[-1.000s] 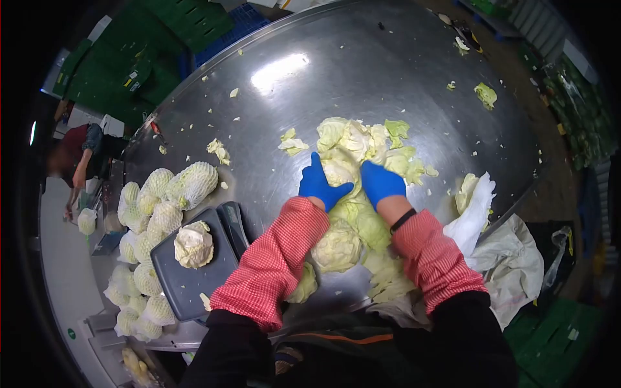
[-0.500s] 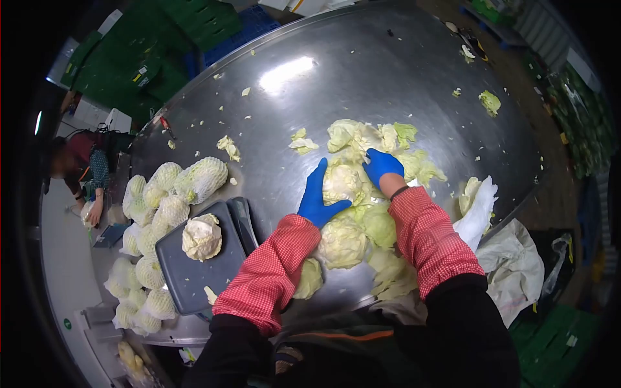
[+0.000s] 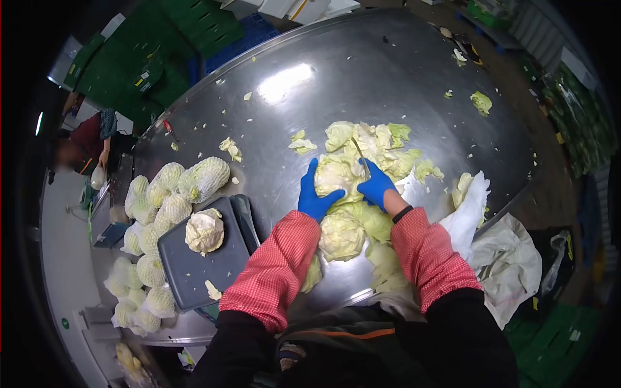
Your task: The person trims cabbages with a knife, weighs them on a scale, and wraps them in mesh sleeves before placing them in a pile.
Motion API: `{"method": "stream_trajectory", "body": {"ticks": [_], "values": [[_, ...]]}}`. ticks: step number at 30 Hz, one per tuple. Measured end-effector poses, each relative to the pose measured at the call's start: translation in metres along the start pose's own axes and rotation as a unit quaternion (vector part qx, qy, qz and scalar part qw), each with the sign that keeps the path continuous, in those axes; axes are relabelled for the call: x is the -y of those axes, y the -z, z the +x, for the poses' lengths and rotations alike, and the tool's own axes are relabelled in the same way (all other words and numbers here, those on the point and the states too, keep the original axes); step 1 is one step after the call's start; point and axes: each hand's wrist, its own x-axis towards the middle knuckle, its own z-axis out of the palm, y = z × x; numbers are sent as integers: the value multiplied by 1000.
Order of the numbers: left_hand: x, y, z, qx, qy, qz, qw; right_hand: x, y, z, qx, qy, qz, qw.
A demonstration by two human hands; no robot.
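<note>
Both hands wear blue gloves. My left hand [image 3: 317,195] is wrapped around the left side of a pale cabbage [image 3: 336,176], fingers spread against it. On the cabbage's right side, my right hand [image 3: 375,184] is closed on a knife [image 3: 359,152], whose thin blade points up and away over the leaves. Loose cabbage leaves [image 3: 388,155] lie beyond and to the right of both hands. A second cabbage [image 3: 341,236] sits just below the held one, with more leaves beside it.
At left, a grey tray [image 3: 194,275] bears a trimmed cabbage [image 3: 204,231], beside several net-wrapped cabbages [image 3: 173,210]. White cloth [image 3: 469,213] and a sack [image 3: 508,265] lie at right. Another person [image 3: 90,145] stands far left. Green crates [image 3: 123,71] are behind the metal table [image 3: 272,123].
My right hand has moved slightly down and left, and the knife blade now shows. The other person's arm has shifted, with a pale item raised from the surface.
</note>
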Motion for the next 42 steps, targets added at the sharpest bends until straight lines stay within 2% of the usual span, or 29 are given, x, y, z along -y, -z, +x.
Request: {"method": "stream_trajectory", "body": {"ticks": [1, 3, 4, 6, 8, 10, 12, 14, 15, 16, 17, 18, 19, 22, 23, 26, 27, 29, 30, 33, 34, 35, 36, 37, 38, 39, 40, 41, 42], "values": [[-3, 2, -1, 16, -6, -6, 1000, -3, -1, -4, -19, -5, 52, 998], [5, 5, -1, 19, -34, -12, 999, -8, 7, -7, -16, 36, 71, 997], [-4, 7, -3, 16, 26, -134, 990, -9, 11, -12, -15, 54, 82, 995], [-51, 13, -1, 11, 138, -370, 919, 6, 24, -25, -28, 57, 53, 997], [-69, 24, 0, 38, 225, -456, 860, 23, 34, -39, -20, 63, 26, 997], [-76, 28, 4, 69, 283, -567, 770, 27, 35, -40, -90, 119, -70, 986], [-90, 25, 0, 56, 258, -603, 753, 25, 36, -36, -182, 204, -181, 945], [-98, 25, -2, 56, 232, -630, 739, 58, 42, -65, -133, 128, -117, 976], [-96, 24, -2, 72, 213, -632, 742, 79, 40, -83, -112, 96, -65, 987], [-88, 20, -1, 49, 165, -575, 800, 90, 36, -92, -90, 62, -14, 994], [-81, 14, 1, 27, 117, -512, 850, 87, 30, -92, -68, 82, -3, 994], [-73, 6, 1, 5, 68, -444, 893, 73, 17, -80, -141, 172, -74, 972], [-89, 2, -7, -15, 55, -430, 901, 71, 12, -76, -145, 165, -70, 973], [-89, 5, -6, -38, 50, -468, 881, 65, 11, -80, -136, 112, -1, 984], [-91, 8, -9, -26, 75, -439, 895, 59, 11, -82, -125, 85, 32, 988], [-106, 23, -17, 9, 229, -589, 775, 23, 16, -58, -171, 141, -72, 973], [-103, 23, -15, 4, 227, -602, 766, 16, 22, -53, -158, 99, -87, 979], [-115, 26, -17, 42, 223, -607, 762, 28, 20, -65, -263, 248, -184, 914], [-120, 27, -19, 60, 221, -609, 759, 40, 19, -78, -241, 257, -152, 923], [-118, 38, -29, 257, 192, -602, 731, 64, 20, -100, -121, 279, -31, 952], [-112, 44, -23, 233, 172, -511, 809, 66, 23, -101, -74, 285, 14, 955], [-104, 51, -14, 204, 145, -414, 875, 69, 31, -104, -6, 180, 95, 979], [-97, 54, -10, 168, 117, -311, 928, 62, 33, -97, 50, 152, 155, 975], [-109, 53, -12, 119, 120, -324, 931, 49, 32, -82, 106, 123, 216, 963], [-109, 44, -9, 110, 123, -352, 921, 41, 28, -71, 161, 96, 274, 943], [-106, 31, -6, 101, 125, -380, 911, 35, 21, -62, 165, 79, 295, 938], [-107, 25, -5, 92, 128, -407, 899, 38, 16, -61, 131, 85, 289, 945], [-109, 31, -5, 119, 194, -441, 868, 43, 12, -59, 97, 91, 282, 950], [-111, 34, -8, 119, 208, -387, 890, 45, 10, -57, 63, 96, 275, 954]]}}
